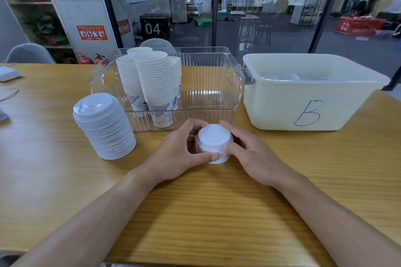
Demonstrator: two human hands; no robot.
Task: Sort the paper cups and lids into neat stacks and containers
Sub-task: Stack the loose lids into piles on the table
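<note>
Both thumbs met at the near edge of a short stack of white lids (214,143), pressed against its side, while the curled fingers of each hand wrapped round the far side. The left hand (180,154) cupped the stack from the left, its fingers bent over the upper rim; the right hand (251,154) closed on it from the right. The short stack stood on the wooden table (217,212), just in front of the clear ribbed bin (212,93).

Inside that bin, at its left end, stood several tall stacks of paper cups (152,80), rims up. A taller stack of lids (104,125) leaned slightly on the table, just left of the bin. To the right sat a cream tub (303,102) marked with a blue letter, its contents too faint to tell.
</note>
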